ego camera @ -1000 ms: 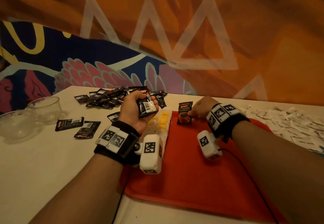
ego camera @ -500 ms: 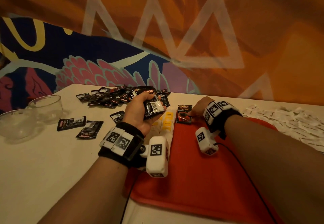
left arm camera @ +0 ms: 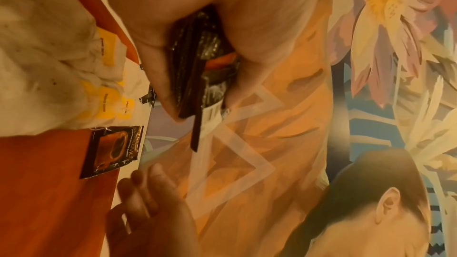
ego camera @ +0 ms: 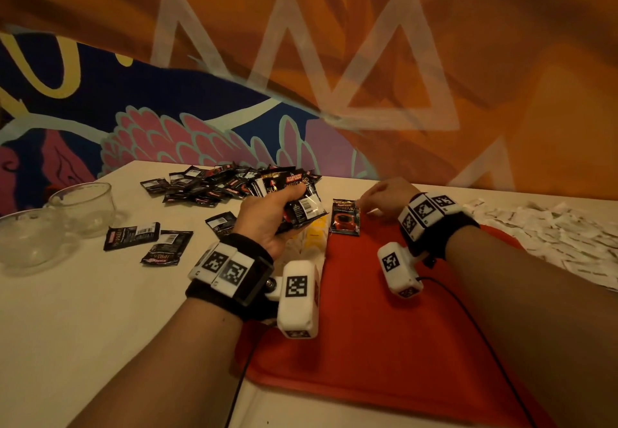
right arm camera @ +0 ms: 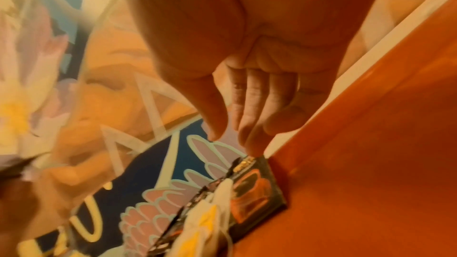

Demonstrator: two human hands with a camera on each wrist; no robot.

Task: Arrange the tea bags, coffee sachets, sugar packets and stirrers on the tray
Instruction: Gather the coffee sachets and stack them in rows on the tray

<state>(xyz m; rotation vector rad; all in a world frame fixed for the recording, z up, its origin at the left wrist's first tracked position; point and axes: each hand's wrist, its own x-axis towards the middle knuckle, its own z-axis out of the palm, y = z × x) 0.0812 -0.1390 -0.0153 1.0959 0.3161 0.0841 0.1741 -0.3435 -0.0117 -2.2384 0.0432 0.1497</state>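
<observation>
My left hand grips a stack of black coffee sachets above the table, just left of the red tray. In the left wrist view the stack is clamped between thumb and fingers. One coffee sachet lies flat, face up, on the tray's far left corner. My right hand hovers just right of it with straight fingers and holds nothing. In the right wrist view the fingertips sit at the top corner of that sachet. Tea bags with yellow tags lie along the tray's left side.
A heap of black coffee sachets covers the far table, with loose ones nearer. White sugar packets are spread to the right of the tray. Two glass bowls stand at the left. A painted wall rises behind the table.
My right hand has laid the sachet it held upright down flat on the tray's far corner, let go, and drawn slightly right. My left hand keeps its stack.
</observation>
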